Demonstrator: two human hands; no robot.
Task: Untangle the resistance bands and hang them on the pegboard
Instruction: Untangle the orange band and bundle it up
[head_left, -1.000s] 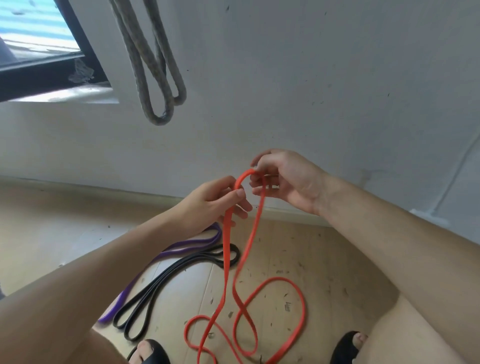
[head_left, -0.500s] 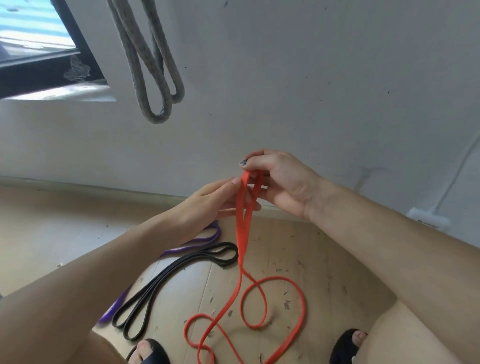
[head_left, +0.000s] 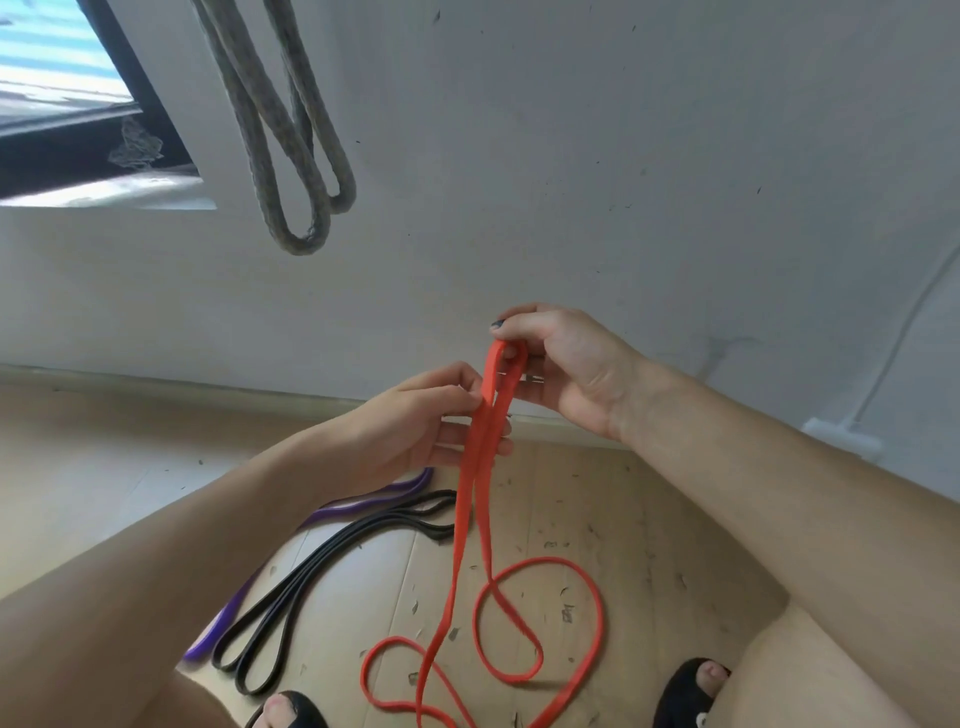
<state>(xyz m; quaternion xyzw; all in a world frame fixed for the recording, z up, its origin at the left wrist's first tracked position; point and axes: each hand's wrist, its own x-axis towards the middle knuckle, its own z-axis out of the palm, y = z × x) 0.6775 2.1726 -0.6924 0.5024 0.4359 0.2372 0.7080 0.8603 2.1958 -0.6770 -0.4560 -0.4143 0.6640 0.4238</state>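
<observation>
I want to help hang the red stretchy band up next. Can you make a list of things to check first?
1. Right hand holds the top loop of the red band: ok.
2. Left hand pinches both strands below it: ok.
3. Red band is untangled: not ok, its lower part lies looped and crossed on the floor.
4. Red band is clear of the black band and purple band: cannot tell.
5. Pegboard hook is in sight: not ok, only a grey rope hangs on the wall.

Bare forearms, no sleeves; dark polish on right thumbnail (head_left: 497, 323); black open-toe sandals (head_left: 691, 686).
</observation>
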